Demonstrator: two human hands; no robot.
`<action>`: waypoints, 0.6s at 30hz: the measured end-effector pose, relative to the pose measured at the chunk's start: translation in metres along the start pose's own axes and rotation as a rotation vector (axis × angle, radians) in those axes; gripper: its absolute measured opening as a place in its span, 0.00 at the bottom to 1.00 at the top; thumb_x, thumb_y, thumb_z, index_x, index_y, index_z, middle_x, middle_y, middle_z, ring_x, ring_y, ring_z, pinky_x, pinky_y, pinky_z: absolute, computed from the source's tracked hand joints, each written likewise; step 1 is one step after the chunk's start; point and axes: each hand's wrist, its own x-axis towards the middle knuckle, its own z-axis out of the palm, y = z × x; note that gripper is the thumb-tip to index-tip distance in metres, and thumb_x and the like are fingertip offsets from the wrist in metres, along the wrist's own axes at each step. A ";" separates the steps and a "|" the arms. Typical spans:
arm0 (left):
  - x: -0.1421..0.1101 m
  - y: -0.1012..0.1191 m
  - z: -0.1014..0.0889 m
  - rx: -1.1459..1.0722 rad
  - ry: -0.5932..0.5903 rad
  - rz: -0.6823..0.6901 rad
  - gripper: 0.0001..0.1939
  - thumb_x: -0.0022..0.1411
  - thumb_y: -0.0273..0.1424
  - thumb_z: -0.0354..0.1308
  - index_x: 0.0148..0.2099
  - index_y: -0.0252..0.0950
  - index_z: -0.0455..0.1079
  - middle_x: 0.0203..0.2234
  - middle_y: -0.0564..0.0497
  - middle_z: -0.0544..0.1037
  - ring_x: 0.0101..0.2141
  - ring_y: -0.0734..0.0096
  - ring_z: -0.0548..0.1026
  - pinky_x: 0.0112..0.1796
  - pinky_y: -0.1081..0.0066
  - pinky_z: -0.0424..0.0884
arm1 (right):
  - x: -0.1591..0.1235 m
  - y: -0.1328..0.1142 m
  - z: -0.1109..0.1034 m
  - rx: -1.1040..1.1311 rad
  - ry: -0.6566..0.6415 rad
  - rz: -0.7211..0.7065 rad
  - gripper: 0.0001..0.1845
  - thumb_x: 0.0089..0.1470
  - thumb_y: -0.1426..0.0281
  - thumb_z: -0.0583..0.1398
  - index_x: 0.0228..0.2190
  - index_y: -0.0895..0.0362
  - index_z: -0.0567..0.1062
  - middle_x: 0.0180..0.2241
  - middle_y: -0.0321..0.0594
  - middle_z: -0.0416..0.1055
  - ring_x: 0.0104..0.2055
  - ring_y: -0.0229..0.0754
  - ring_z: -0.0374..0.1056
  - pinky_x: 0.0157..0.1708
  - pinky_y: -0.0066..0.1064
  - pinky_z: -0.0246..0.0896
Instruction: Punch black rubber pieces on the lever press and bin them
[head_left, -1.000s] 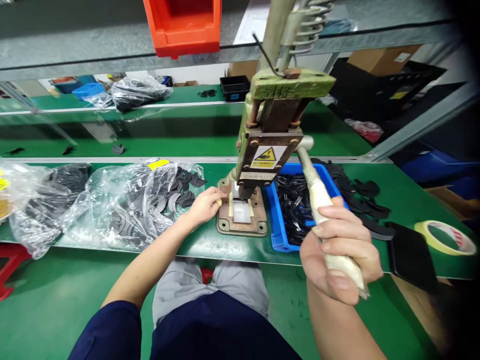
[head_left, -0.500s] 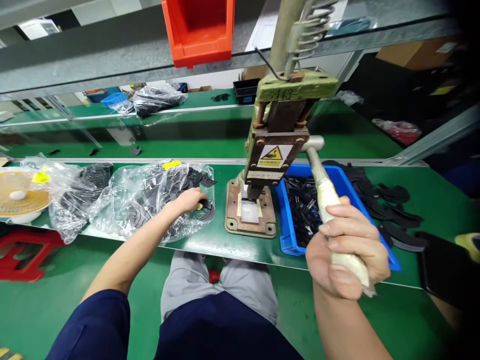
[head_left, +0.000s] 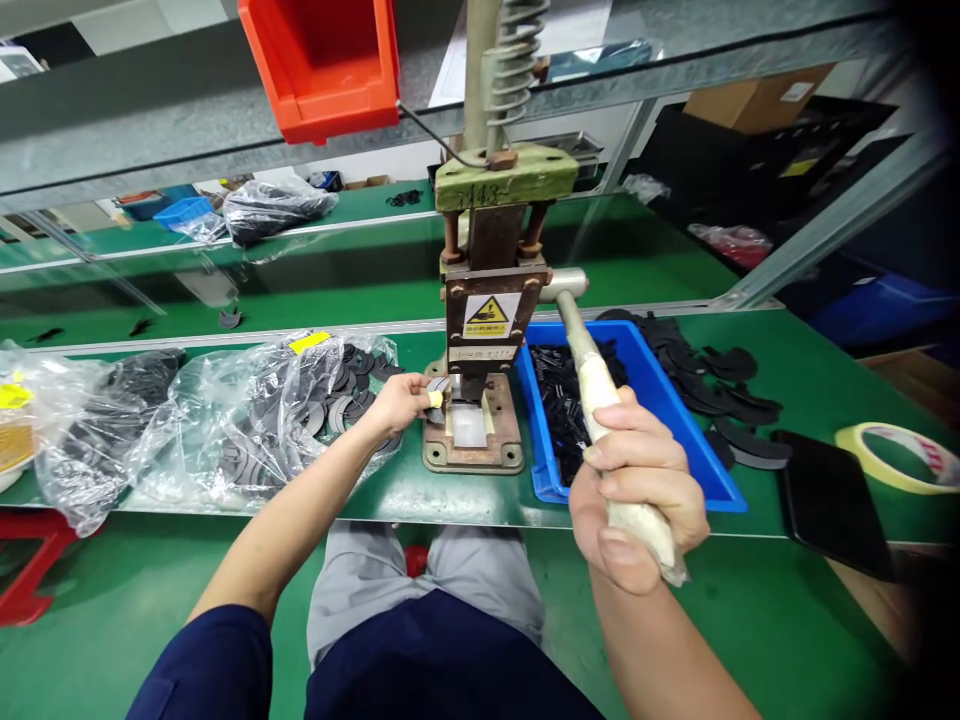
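Observation:
My left hand (head_left: 406, 402) pinches a dark curved flat piece (head_left: 437, 385) at the left side of the hand press (head_left: 487, 315). One of its fingertips has a yellow wrap. My right hand (head_left: 641, 480) is wrapped round the press's lever (head_left: 595, 385), whose grip is covered in pale tape. A whitish block (head_left: 470, 425) sits on the press's base plate (head_left: 508, 430), just in front of the lowered tool. Left of the press, a clear plastic bag (head_left: 217, 430) lies with many curved dark pieces (head_left: 345, 400) in and around its mouth.
Right of the press, a blue bin (head_left: 712, 475) holds small black parts (head_left: 555, 385). More curved pieces (head_left: 739, 400), a black flat object (head_left: 832, 505) and a tape roll (head_left: 900, 460) lie further right. A red bin (head_left: 322, 75) hangs from the shelf above.
My left hand has moved from the bagged pieces rightward to the press, carrying a curved piece. My right hand stays on the lever. The view has shifted to the right.

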 end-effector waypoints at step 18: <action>0.009 0.006 0.025 -0.067 0.133 -0.374 0.13 0.52 0.15 0.63 0.24 0.30 0.64 0.17 0.55 0.71 0.18 0.78 0.73 0.23 0.78 0.75 | 0.001 0.005 -0.002 0.125 0.018 -0.050 0.08 0.46 0.63 0.60 0.26 0.53 0.68 0.27 0.35 0.68 0.42 0.48 0.70 0.57 0.60 0.60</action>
